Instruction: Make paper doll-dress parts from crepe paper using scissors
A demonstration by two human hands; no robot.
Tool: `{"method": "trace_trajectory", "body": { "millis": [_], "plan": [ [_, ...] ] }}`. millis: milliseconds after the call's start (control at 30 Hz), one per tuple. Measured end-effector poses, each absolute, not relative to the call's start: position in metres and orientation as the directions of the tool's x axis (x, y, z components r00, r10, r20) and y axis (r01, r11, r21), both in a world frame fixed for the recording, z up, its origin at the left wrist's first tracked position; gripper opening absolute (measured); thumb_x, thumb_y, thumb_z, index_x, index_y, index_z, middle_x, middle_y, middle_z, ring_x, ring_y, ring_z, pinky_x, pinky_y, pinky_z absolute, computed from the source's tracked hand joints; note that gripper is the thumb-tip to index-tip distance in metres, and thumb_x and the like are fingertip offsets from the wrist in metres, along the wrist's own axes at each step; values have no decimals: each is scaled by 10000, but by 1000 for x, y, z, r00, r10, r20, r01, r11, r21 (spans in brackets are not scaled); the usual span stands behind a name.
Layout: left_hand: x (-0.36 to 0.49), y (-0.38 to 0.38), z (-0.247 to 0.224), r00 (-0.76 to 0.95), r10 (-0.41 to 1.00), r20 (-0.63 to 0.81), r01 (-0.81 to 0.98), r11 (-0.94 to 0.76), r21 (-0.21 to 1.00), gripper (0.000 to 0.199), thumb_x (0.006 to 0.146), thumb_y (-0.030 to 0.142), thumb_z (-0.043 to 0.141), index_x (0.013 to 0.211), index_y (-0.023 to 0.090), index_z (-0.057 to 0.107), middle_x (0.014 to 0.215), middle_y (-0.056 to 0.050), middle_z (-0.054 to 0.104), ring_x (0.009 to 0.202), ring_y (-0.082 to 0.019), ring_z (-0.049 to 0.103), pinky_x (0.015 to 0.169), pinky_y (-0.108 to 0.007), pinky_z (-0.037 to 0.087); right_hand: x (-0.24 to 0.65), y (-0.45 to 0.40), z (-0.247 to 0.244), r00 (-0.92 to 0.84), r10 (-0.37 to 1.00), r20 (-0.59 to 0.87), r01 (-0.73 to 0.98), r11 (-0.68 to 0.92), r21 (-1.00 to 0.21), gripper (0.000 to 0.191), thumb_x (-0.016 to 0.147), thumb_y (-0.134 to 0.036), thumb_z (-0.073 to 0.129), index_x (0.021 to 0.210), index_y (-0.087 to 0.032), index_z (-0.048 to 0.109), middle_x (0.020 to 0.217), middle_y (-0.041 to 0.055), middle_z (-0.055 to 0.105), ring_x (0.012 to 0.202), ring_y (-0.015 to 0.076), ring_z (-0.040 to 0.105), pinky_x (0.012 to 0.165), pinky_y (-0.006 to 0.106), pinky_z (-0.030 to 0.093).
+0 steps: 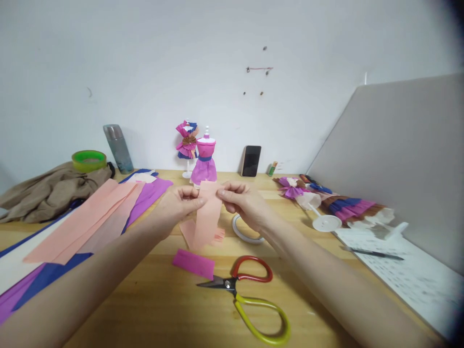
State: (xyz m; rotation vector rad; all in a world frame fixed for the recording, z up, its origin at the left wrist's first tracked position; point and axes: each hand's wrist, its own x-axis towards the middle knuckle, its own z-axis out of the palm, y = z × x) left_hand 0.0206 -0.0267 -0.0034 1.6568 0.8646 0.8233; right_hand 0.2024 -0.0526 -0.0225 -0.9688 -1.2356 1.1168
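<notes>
Both hands hold up a strip of peach crepe paper (pixel 207 220) in the middle of the table. My left hand (pixel 183 203) pinches its left edge near the top, and my right hand (pixel 242 200) pinches the right edge. The strip hangs down, and its lower part lies on the wood beside a small fringed peach piece (pixel 219 235). Partly behind my right hand is a roll of white tape (pixel 247 238). Nearer to me lie a magenta paper piece (pixel 194 264) and scissors (pixel 229 284) with one red and one yellow handle, blades slightly apart.
Behind my hands stand two small dress forms, one in a pink dress (pixel 205 166). Layered crepe sheets (pixel 87 217), a bottle (pixel 119 149) and green tape (pixel 89 161) are at left. A phone (pixel 251 161) leans on the wall. At right lie paper dresses (pixel 350 209) and a pen (pixel 377 253).
</notes>
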Motion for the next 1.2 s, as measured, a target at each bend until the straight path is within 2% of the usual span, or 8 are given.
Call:
{"method": "trace_trajectory", "body": {
  "millis": [133,233,433,567,633,767,967,1200],
  "plan": [
    [20,-23,-7,527,841,120,90,-196,976,335,657,444,720,668,148,563,520,59,459,466,-55,348,452,-204,226,196,-56,-24,24,973,228,-92,229,-969,205,623,-349,742,602,-173,641,511,-43,509,450,62,349,455,242,224],
    [20,-21,-9,466,872,148,83,-210,974,301,674,418,701,689,151,564,443,66,454,417,-53,351,431,-190,229,194,-58,-24,31,968,249,-54,250,-967,168,628,-313,728,596,-168,648,531,-40,525,462,61,356,461,241,234],
    [24,-25,-8,390,909,146,67,-186,980,240,646,336,710,745,158,583,400,84,458,369,-50,368,405,-173,246,195,-59,-21,75,980,185,-149,194,-970,170,583,-290,772,671,-167,694,534,-43,560,432,43,321,423,230,149],
    [26,-29,-7,345,916,203,58,-237,970,210,647,296,702,733,159,569,428,90,472,372,-44,394,410,-168,276,195,-60,-19,39,994,101,-256,107,-961,170,575,-267,777,681,-161,698,397,-94,421,365,21,192,401,222,69],
    [26,-30,-6,325,917,230,45,-258,965,202,646,286,697,745,156,579,451,87,487,380,-45,410,413,-169,289,194,-60,-19,22,996,85,-305,87,-948,168,586,-263,775,689,-156,696,352,-109,362,343,17,177,388,213,65],
    [26,-31,-5,306,916,261,17,-279,960,187,649,279,685,759,150,608,477,81,501,389,-41,416,413,-166,302,191,-59,-20,62,997,54,-359,73,-930,182,582,-257,790,671,-137,686,381,-66,494,320,15,314,351,170,179],
    [24,-29,-5,333,906,261,-6,-275,961,196,633,286,699,739,134,633,496,41,568,419,-70,492,420,-178,344,191,-59,-21,-3,999,43,-444,38,-895,211,574,-258,822,685,-126,700,585,10,675,397,37,513,377,136,369],
    [23,-28,-6,364,896,257,-30,-264,964,213,640,301,723,749,127,664,510,12,609,464,-89,532,440,-186,384,192,-59,-22,-26,996,80,-430,62,-901,264,551,-316,854,649,-127,700,669,21,691,482,43,553,426,140,399]
  ]
}}
